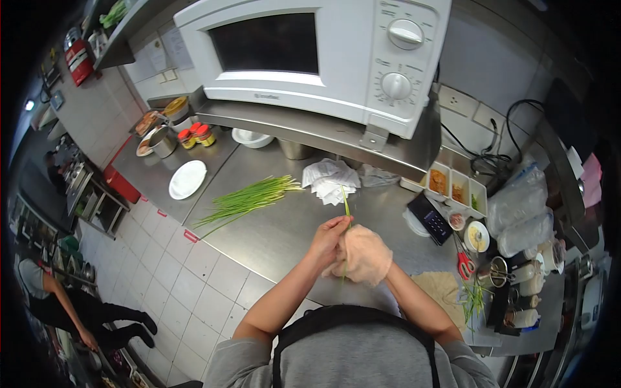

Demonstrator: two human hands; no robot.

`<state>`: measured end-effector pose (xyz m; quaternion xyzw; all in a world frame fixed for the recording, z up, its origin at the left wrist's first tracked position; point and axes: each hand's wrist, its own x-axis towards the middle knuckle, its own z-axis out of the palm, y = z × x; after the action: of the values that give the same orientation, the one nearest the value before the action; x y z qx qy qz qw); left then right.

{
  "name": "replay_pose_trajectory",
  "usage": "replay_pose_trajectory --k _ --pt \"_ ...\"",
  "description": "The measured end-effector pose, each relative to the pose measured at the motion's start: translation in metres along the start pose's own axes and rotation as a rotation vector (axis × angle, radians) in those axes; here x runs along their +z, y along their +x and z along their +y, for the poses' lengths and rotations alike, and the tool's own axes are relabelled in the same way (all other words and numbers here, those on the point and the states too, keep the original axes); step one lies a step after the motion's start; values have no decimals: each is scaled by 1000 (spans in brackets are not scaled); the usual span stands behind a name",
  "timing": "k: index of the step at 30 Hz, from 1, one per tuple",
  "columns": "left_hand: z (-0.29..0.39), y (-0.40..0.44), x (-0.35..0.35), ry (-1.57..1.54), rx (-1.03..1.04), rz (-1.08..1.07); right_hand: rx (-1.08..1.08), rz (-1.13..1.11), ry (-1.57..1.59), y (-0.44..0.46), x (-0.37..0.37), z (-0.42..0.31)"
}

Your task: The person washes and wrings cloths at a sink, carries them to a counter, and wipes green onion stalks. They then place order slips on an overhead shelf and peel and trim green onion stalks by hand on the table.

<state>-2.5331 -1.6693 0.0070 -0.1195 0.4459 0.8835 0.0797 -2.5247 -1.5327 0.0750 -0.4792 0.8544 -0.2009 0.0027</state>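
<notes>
In the head view, my left hand [330,238] pinches a single green chive stalk [347,204] whose tip points up and away from me. My right hand is covered by a pale peach cloth [365,255] bunched around it, so its fingers are hidden. Both hands are close together above the counter's near edge, and the stalk's lower part runs down along the cloth. To the left, a loose bundle of long chives [249,202] lies on the steel counter [291,229]. Beyond my hands sits a heap of crumpled white paper [330,180].
A white microwave [310,58] stands on a shelf above the counter. At left are a white plate [187,180] and red-lidded jars [196,135]. On the right are red-handled scissors [464,264], a dark scale [429,218] and food containers [456,189]. Another person [71,297] stands far left.
</notes>
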Motion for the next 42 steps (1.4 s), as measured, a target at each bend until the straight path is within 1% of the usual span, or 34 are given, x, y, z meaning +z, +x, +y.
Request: replay_pose_trajectory --k 2,3,5,6,8,9,10,11,12,15,17,19,21,23,24,26,27,29,31,33,34,36,37,39,41,42 --pt "16 6 -2 -69 -12 70 -109 -15 64 -8 6 5" --pt "24 13 -9 -137 14 77 -171 -35 106 -12 7 4" --pt "38 35 -32 -272 61 81 -157 -234 216 -20 1 -9" --pt "45 49 -46 -246 112 138 -146 -334 268 -25 0 -13" --pt "58 70 -74 -193 210 252 -269 -259 643 -56 11 -2" --pt "61 69 -80 61 165 222 -330 -217 829 -62 8 1" --pt "63 68 -85 313 120 190 -339 -198 641 -68 -3 1" --pt "65 68 -88 565 74 155 -348 -175 451 -71 -30 -11" --pt "52 67 -84 589 41 145 -354 -150 263 -73 -46 -16" --pt "43 77 -102 1423 426 247 5 -64 1180 -107 9 41" --pt "63 88 -133 1551 718 372 32 -91 918 -110 0 47" --pt "88 89 -166 1511 890 576 107 -63 832 -110 -17 36" --pt "105 91 -205 1635 817 683 -55 -68 729 -116 21 55" --pt "106 82 -223 1837 577 682 11 -135 798 -117 23 54" --pt "107 77 -219 1871 545 661 156 -199 920 -108 3 37" --pt "110 64 -209 1941 478 619 140 -169 800 -85 -25 18" --pt "111 59 -205 1930 481 646 -17 -81 557 -70 -35 13" --pt "114 54 -201 1908 485 706 -193 138 228 -41 -55 -2" --pt "118 56 -204 1906 447 667 -70 261 667 -15 -55 -11" --pt "119 57 -204 1900 442 645 9 263 864 11 -73 -18" --pt "118 56 -204 1895 454 641 -60 279 542 27 -110 -29" --pt "114 52 -202 1887 469 641 -60 372 28 50 -123 -33" --pt "111 49 -202 1885 472 645 5 452 -162 63 -109 -24" --pt "110 44 -203 1868 483 661 213 484 -254 80 -109 -33" --pt "106 39 -203 1836 487 681 492 370 -55 85 -117 -47" --pt "107 39 -202 1803 490 650 416 291 -57 83 -112 -41"
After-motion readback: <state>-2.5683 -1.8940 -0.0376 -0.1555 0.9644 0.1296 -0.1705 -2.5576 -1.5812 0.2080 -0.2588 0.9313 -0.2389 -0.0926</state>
